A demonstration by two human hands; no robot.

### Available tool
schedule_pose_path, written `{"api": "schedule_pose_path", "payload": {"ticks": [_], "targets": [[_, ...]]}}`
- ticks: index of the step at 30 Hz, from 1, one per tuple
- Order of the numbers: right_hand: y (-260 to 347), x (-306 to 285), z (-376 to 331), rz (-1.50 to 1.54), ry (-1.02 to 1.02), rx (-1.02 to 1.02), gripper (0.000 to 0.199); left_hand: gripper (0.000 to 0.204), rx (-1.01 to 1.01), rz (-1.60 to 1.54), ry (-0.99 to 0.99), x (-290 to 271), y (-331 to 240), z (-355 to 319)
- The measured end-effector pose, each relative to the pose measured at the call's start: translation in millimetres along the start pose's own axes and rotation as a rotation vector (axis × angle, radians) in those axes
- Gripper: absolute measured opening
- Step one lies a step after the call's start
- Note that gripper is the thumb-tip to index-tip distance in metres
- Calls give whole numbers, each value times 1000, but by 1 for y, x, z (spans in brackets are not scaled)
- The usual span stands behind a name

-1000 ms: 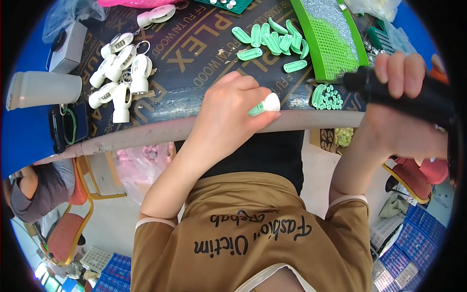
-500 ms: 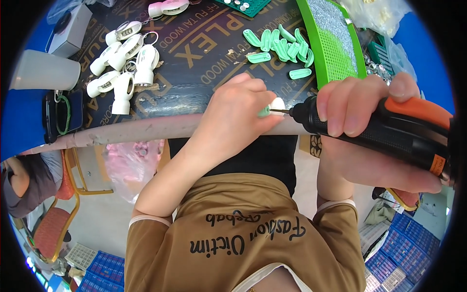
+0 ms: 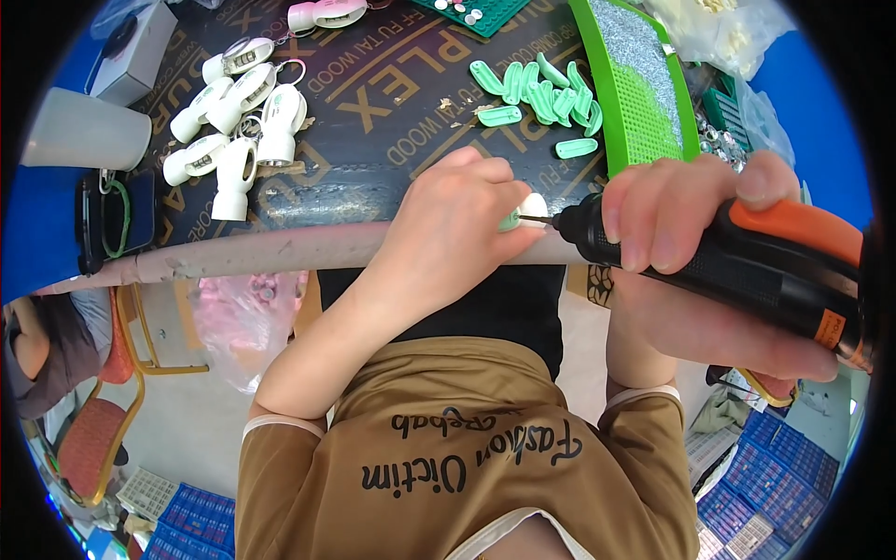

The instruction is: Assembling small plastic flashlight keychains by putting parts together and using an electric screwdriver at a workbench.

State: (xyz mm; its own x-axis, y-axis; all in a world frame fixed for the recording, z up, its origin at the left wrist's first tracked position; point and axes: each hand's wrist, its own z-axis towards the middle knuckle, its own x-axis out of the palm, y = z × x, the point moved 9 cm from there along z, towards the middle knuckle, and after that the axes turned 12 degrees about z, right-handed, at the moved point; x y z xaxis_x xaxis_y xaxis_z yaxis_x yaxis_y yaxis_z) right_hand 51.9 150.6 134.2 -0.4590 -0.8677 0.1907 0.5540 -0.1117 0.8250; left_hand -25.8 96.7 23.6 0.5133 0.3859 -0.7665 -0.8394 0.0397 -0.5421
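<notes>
My left hand (image 3: 455, 213) is closed around a small white-and-green piece (image 3: 533, 207) at the table's near edge; the fingers hide most of it. In my right hand (image 3: 667, 210) is a black electric screwdriver (image 3: 737, 271) with an orange part, lying nearly level. Its thin bit points left and its tip meets the piece by my left fingertips. Beyond my hands lies a loose pile of mint-green oval plastic parts (image 3: 500, 116). To the left, several white keychain lights (image 3: 282, 121) with metal rings are heaped together.
A green tray (image 3: 611, 84) of silvery small screws stands at the far right, with plastic bags (image 3: 737, 33) behind it. On the left are a translucent cup (image 3: 89, 131), a white box (image 3: 138, 56) and a phone (image 3: 117, 219). A pink keychain light (image 3: 327, 13) lies at the back.
Both hands keep their grips, and the screwdriver's bit stays at the piece. The screwdriver body has shifted very slightly; the rest of the picture moves only a little with the head.
</notes>
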Motion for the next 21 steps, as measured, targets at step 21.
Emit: {"api": "schedule_pose_path", "payload": {"ticks": [21], "targets": [[-1,6,8,78,273,-23,98,24,-6,26,8,3,1,1]]}}
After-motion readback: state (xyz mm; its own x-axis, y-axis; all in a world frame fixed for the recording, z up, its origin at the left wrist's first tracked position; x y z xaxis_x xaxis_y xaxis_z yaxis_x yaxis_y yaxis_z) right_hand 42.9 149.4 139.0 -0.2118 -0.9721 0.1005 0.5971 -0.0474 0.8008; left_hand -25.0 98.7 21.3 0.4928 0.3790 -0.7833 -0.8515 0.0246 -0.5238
